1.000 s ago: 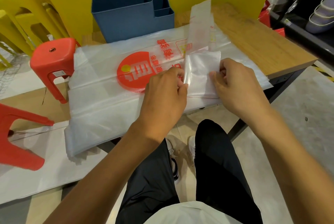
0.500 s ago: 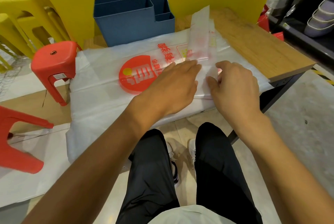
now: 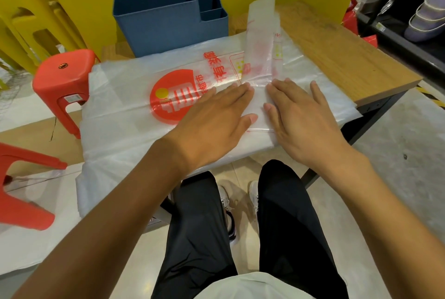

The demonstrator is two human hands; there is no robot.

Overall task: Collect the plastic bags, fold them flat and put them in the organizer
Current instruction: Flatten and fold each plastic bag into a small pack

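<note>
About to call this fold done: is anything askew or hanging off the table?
Yes. The narrow bag strip sticks up past the hands, unfolded. The big printed bag droops over the table's near-left edge. Both hands, left and right, press flat.

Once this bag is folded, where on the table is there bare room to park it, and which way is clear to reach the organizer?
Bare wood shows on the table right of the folded strip, out to the far right corner. The near and left parts lie under the large printed bag, where the left hand and right hand press. The organizer stands behind the bag, open-topped; the upright strip crowds its right side.
</note>
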